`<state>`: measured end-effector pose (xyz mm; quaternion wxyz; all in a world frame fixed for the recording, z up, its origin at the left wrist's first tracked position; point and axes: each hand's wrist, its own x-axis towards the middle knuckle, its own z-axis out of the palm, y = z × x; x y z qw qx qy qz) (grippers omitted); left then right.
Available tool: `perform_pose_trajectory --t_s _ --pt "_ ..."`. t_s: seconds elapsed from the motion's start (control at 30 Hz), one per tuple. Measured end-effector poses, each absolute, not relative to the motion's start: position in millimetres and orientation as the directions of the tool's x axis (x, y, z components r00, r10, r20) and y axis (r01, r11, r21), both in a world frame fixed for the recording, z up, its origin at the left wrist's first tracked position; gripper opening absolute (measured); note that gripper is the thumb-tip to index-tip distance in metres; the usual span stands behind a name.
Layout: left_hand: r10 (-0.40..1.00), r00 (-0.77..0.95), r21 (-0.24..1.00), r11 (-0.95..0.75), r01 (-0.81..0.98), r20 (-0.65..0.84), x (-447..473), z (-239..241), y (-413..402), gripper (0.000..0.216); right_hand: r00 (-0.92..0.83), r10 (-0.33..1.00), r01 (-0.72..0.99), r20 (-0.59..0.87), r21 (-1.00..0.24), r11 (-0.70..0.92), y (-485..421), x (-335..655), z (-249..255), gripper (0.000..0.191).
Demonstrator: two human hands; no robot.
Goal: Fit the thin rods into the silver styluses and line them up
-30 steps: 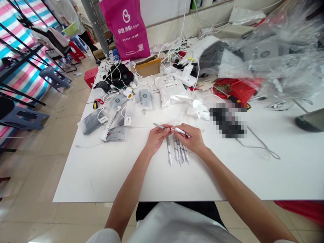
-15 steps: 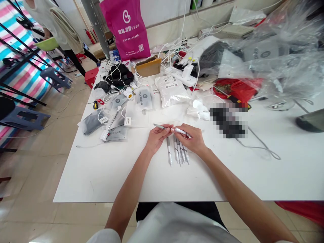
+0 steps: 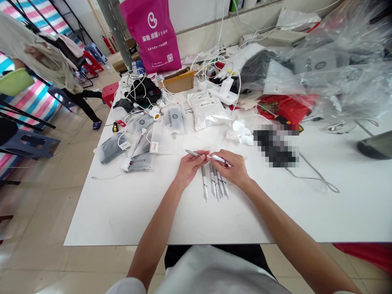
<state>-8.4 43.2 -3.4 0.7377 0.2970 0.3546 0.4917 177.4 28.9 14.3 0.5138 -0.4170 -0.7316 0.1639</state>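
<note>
My left hand (image 3: 189,168) pinches the grey front part of a pen (image 3: 191,152), whose tip points left. My right hand (image 3: 233,168) is closed around a white pen barrel (image 3: 218,158), its fingertips close to those of the left. Fingers cover the spot between grey part and barrel, so I cannot tell whether they are joined. Below the hands, several white-and-grey pens (image 3: 219,188) lie side by side on the white table (image 3: 137,220). One pen (image 3: 205,188) lies a little apart on their left; the right hand hides some of the upper ends.
Packaged pouches (image 3: 112,146) and cables sit left of the hands. Beyond are a white plastic packet (image 3: 206,109), a cardboard box (image 3: 178,81) and a pink bag (image 3: 153,36). Crumpled tissue (image 3: 240,132) and clear plastic wrap (image 3: 346,69) are rightward. Another person (image 3: 55,57) holds a green basin (image 3: 16,83).
My hands and the pen parts stay practically in place. In the background, the other person with the green basin has moved left and nearer.
</note>
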Motion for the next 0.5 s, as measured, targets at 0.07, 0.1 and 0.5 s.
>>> perform_pose_trajectory --t_s 0.07,0.1,0.5 --pt "0.935 0.265 0.785 0.342 -0.516 -0.234 -8.3 -2.8 43.0 0.033 -0.123 0.778 0.447 0.616 -0.666 0.597 28.8 177.4 14.5 0.018" --pt "0.935 0.263 0.785 0.343 -0.516 -0.236 -8.2 -2.4 42.9 0.034 -0.124 0.779 0.451 0.614 -0.665 0.595 28.7 177.4 14.5 0.018" --pt "0.938 0.261 0.782 0.335 -0.525 -0.227 -8.5 -3.3 42.8 0.032 -0.131 0.752 0.441 0.647 -0.641 0.628 29.4 177.2 12.1 0.011"
